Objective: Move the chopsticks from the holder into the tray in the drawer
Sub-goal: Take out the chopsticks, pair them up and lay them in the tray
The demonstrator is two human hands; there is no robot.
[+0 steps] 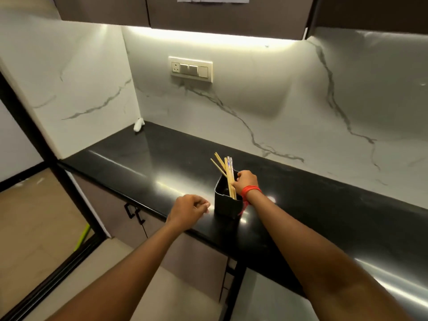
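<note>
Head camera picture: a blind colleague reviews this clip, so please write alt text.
A person's right hand grips chopsticks standing in a black holder on a dark countertop. The left hand, loosely curled and empty, is beside the holder.

Holder (228, 202) on counter (139, 163) near front edge, chopsticks (228, 172) in holder, switch plate (190, 69) on wall behind

Right hand (246, 181) around chopsticks (228, 172) in holder (226, 206)
</note>
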